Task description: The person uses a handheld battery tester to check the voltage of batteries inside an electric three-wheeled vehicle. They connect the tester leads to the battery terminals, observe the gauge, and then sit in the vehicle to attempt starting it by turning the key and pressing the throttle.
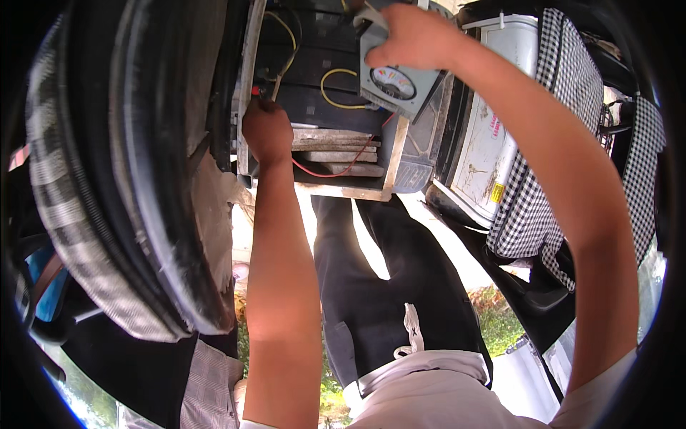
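Note:
My right hand is closed around the upper part of a grey battery tester with a round dial gauge. The tester is held over a row of black batteries inside a metal-framed compartment. My left hand is closed at the compartment's left side, by a small red piece that may be a clamp or terminal cap; its fingertips are hidden. A thin red wire loops from near my left hand toward the tester. Yellow wires lie across the batteries.
Stacked flat boards sit at the near end of the compartment, behind its pale frame edge. On the left stands a raised black padded seat. To the right are a white panel and a black-and-white checked seat. A person's checked sleeve shows lower left.

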Tool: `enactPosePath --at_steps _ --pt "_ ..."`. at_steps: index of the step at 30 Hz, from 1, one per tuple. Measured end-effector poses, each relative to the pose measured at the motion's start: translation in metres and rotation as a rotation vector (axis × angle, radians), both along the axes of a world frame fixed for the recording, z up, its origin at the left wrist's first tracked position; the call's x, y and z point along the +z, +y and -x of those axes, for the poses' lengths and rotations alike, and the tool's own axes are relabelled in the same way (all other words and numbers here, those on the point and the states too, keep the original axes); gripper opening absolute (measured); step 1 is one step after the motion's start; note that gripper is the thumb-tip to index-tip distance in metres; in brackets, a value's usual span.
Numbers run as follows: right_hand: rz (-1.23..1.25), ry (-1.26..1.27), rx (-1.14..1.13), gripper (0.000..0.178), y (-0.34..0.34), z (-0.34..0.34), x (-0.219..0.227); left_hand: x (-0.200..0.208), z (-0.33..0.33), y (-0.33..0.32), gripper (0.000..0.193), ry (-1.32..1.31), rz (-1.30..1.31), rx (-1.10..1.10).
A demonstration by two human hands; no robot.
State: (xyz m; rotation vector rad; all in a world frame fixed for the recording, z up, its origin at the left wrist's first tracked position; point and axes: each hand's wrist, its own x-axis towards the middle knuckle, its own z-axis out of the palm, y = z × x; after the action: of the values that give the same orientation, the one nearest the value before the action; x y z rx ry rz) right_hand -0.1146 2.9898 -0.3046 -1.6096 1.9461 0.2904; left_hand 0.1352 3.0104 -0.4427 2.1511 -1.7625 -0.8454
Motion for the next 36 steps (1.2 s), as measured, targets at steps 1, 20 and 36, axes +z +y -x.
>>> enactPosePath --at_steps 1,20,36 --pt "0.029 0.033 -0.025 0.055 0.005 -0.002 0.004 0.005 0.001 0.000 0.027 -0.006 -0.006 0.000" --pt "-0.158 -0.618 -0.901 0.054 0.317 -0.015 0.184 0.221 -0.070 0.180 0.032 0.799 -0.979 0.006" --pt "-0.187 -0.943 -0.400 0.066 0.389 -0.082 0.148 0.285 -0.067 0.288 0.097 0.436 -0.832 -0.678"
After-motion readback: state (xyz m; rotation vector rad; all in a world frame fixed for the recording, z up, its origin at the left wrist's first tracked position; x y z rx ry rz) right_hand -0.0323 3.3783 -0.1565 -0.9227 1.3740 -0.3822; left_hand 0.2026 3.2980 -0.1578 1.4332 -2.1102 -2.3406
